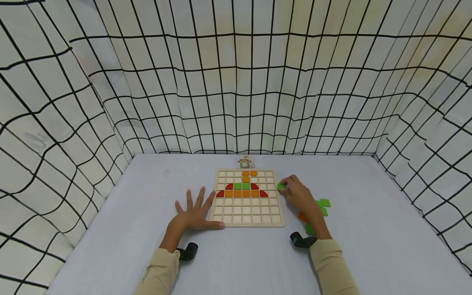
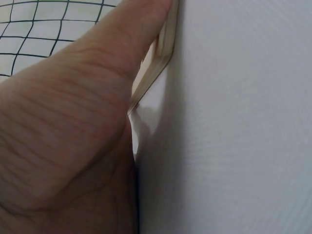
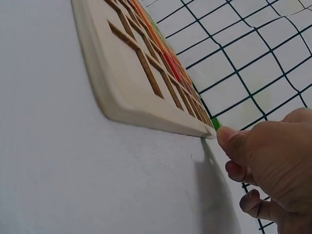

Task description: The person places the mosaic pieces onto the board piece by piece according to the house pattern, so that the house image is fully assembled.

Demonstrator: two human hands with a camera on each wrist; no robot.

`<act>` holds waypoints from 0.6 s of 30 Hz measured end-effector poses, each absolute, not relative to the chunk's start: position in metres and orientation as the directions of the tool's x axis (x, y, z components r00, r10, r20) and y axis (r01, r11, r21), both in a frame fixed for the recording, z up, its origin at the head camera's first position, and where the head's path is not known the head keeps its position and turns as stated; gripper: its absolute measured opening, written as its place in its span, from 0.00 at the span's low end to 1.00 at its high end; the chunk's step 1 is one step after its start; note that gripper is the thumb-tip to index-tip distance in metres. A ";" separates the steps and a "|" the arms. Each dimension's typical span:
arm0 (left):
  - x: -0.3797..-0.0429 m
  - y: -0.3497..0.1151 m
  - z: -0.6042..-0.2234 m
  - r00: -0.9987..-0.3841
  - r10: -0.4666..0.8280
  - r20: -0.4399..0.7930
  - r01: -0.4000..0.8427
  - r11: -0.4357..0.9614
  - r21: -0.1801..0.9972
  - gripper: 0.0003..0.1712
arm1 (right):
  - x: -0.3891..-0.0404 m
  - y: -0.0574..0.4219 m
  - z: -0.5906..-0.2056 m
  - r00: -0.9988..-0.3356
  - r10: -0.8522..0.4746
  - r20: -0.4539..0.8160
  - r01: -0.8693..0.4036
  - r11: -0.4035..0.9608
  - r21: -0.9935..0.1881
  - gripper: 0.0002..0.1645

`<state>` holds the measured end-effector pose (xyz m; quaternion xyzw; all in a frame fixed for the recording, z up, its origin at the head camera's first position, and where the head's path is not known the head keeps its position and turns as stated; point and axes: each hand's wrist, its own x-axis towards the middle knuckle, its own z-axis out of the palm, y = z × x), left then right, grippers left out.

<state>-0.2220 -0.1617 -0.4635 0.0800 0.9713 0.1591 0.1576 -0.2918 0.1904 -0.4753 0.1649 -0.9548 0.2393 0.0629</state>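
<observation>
My right grip [image 1: 299,195] pinches a green tile [image 1: 280,187], while my left grip [image 1: 194,217], splayed and empty, presumably steadies the grid board [image 1: 254,225].

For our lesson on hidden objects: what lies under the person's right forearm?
Green tiles show on either side of the right forearm, and at least one orange tile on its left. Anything directly beneath is covered, so the total cannot be told.
</observation>
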 end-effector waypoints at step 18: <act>-0.221 -0.162 -0.460 -0.938 0.199 -0.284 0.104 0.942 0.318 0.69 | -0.278 0.115 -0.462 -0.817 -0.517 0.255 -0.576 0.713 -0.399 0.16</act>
